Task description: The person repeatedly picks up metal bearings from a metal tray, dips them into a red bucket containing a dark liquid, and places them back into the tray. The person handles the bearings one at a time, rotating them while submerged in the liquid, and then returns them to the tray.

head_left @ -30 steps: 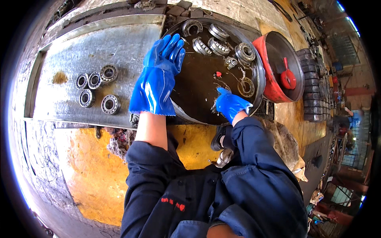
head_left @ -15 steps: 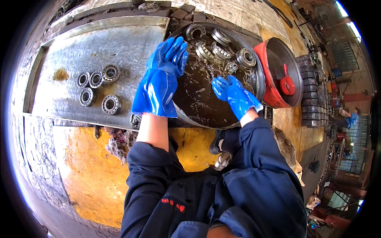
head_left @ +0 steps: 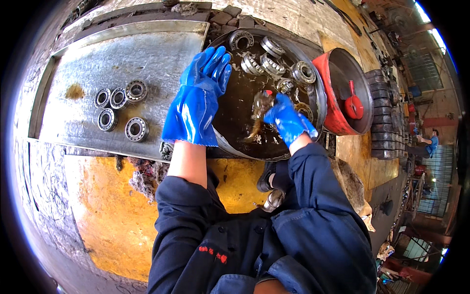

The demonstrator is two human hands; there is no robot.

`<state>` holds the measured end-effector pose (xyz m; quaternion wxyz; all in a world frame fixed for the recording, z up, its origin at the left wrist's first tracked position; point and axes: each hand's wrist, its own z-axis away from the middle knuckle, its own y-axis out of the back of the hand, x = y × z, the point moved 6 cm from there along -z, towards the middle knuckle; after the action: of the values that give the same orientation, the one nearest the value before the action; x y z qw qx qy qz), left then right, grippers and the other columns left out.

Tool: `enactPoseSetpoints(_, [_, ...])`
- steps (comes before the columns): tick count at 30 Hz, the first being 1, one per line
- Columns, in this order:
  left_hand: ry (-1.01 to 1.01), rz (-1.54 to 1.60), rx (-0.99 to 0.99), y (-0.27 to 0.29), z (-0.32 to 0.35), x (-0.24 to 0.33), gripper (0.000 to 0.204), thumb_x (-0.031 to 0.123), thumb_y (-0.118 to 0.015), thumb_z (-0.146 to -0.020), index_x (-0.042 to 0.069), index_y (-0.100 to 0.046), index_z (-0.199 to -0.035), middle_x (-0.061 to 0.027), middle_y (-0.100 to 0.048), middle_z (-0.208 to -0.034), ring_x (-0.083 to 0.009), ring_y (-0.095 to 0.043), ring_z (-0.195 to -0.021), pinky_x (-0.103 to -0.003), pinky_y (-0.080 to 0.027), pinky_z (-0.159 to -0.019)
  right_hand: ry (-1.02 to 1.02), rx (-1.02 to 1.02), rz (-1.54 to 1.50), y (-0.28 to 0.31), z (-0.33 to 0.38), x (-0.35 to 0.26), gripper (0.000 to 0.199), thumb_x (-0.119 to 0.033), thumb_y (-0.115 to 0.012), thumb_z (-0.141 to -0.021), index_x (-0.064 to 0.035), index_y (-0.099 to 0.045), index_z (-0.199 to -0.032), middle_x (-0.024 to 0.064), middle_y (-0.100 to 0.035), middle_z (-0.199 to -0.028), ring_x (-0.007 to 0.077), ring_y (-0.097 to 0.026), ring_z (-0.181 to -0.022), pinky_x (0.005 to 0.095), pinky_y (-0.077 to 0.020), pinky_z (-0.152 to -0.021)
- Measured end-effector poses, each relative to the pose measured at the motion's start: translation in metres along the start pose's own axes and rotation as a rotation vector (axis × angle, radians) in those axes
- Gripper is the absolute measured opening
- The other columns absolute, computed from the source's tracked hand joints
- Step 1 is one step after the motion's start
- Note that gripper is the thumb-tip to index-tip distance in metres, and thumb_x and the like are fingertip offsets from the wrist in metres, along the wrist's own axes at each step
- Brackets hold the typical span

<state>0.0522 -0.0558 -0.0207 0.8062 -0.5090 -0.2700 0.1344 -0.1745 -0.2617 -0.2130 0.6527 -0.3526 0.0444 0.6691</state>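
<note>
Both my hands wear long blue rubber gloves. At the left rim of a round metal basin (head_left: 320, 100), my left hand (head_left: 203, 73) is raised with its fingers stretched out and nothing visible in it. Over the dark liquid (head_left: 240, 122) in the basin, my right hand (head_left: 286, 117) is closed and smeared by motion. Beside its fingers is a blurred brown shape (head_left: 259, 108) with a small red bit, too smeared to name. Several roller bearings, among them one bearing (head_left: 303, 72) at the right, sit in the basin's far part. A smaller bearing (head_left: 285, 85) lies closest to my right hand.
Left of the basin, a shallow metal tray (head_left: 73, 117) carries several bearings (head_left: 136, 129). A red round tub (head_left: 323, 73) with a red dipper (head_left: 353, 105) stands at the right, before a row of dark blocks (head_left: 384, 117). Another person (head_left: 431, 144) is far right.
My right hand has moved slightly right and down, and its fingers have closed. The blurred brown shape now shows beside it. My left hand stays put. A distant person has come into fuller view.
</note>
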Motion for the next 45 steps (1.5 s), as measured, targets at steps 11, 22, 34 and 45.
enactPoseSetpoints(11, [-0.047,0.024,-0.131,0.006,-0.002,0.003,0.042,0.025,-0.053,-0.101,0.006,-0.051,-0.138,-0.0148,-0.058,-0.139,-0.0309,-0.059,-0.125,-0.041,-0.057,-0.093,0.167,-0.142,1.038,-0.078,0.051,-0.026,0.060,-0.053,-0.057,-0.090,-0.0008,-0.063,-0.120,0.0229,-0.067,-0.114,0.0370,-0.066,-0.100,0.0462,-0.0533,-0.087])
enactPoseSetpoints(22, [-0.098,-0.003,-0.177,0.009,0.004,0.007,0.047,0.031,-0.050,-0.103,0.003,-0.046,-0.141,-0.0185,-0.053,-0.143,-0.0330,-0.056,-0.127,-0.042,-0.053,-0.100,0.414,-0.137,2.227,-0.074,0.128,0.073,0.054,-0.040,-0.074,-0.074,0.0005,-0.067,-0.109,0.0264,-0.068,-0.105,0.0416,-0.067,-0.097,0.0491,-0.0535,-0.080])
enactPoseSetpoints(34, [0.005,-0.022,-0.253,0.045,-0.044,0.009,0.047,0.033,-0.038,-0.105,0.005,-0.051,-0.141,-0.0108,-0.056,-0.143,-0.0250,-0.056,-0.129,-0.039,-0.050,-0.102,0.725,-0.164,2.557,-0.067,0.109,0.079,0.007,-0.012,-0.070,-0.070,-0.0110,-0.075,-0.074,0.0090,-0.071,-0.073,0.0300,-0.070,-0.068,0.0440,-0.0434,-0.047])
enactPoseSetpoints(45, [0.080,-0.003,0.070,0.013,-0.013,0.006,0.039,0.029,-0.048,-0.102,0.011,-0.059,-0.135,-0.0043,-0.060,-0.140,-0.0221,-0.060,-0.125,-0.040,-0.056,-0.093,0.918,0.017,1.964,-0.034,0.088,0.075,0.015,-0.017,-0.067,-0.059,-0.0091,-0.057,-0.051,0.0149,-0.052,-0.052,0.0320,-0.050,-0.042,0.0474,-0.0374,-0.040])
